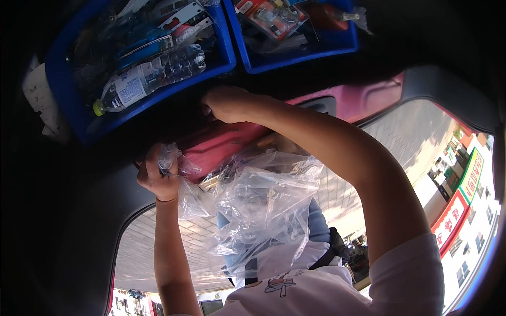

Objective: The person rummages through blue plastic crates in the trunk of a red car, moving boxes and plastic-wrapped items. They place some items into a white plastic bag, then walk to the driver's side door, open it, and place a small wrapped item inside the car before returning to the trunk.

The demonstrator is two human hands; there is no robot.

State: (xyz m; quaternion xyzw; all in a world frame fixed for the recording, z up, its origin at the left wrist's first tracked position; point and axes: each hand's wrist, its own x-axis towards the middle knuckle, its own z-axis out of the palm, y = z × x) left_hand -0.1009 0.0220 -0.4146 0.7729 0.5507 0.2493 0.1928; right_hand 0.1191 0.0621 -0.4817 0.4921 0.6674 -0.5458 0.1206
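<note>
Fig.: your left hand pinches the clear plastic bag shut-fisted, just under the pink case. Your right hand, curled closed, presses the case's top edge w/ nothing visibly held. Risk: thin film may tear or slip if tugged against the case.

A crumpled, clear thin plastic bag hangs loose and open below a glossy pink-red curved panel, its upper corner bunched against the panel's left end.

Left hand grips clear plastic bag; right hand on pink panel
</note>
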